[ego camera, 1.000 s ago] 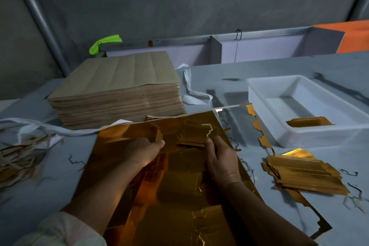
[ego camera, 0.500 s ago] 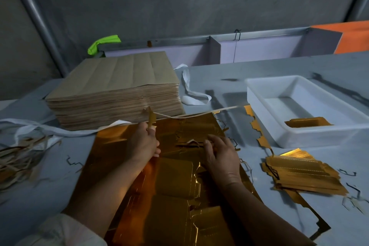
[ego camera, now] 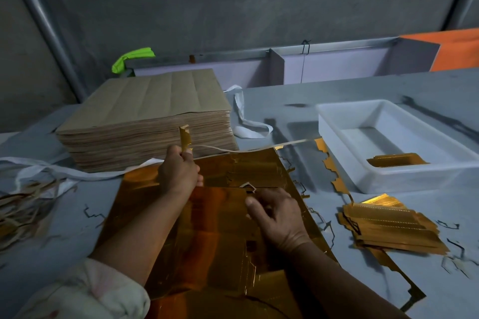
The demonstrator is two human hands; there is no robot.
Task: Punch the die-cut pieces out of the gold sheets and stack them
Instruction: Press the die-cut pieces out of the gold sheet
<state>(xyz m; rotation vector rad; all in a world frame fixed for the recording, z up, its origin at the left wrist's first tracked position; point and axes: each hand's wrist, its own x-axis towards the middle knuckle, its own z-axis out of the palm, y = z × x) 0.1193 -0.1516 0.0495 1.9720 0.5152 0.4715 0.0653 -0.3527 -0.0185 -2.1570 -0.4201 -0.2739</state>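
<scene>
Gold sheet (ego camera: pixel 220 228) lies flat on the table (ego camera: pixel 337 96) right in front of the person. It's mirror-bright and orange in the dim light, with die-cut outlines showing as jagged slits. Left hand (ego camera: pixel 178 171) is at the sheet's far edge, pinching a narrow gold strip (ego camera: pixel 185 137) that stands upright above the knuckles, with a thin ribbon trailing off to the right. Right hand (ego camera: pixel 277 215) sits mid-sheet with fingers curled, but I cannot tell whether it pinches the foil. Stack of punched pieces (ego camera: pixel 388 225) lies to the right, near the white tray (ego camera: pixel 414 179).
</scene>
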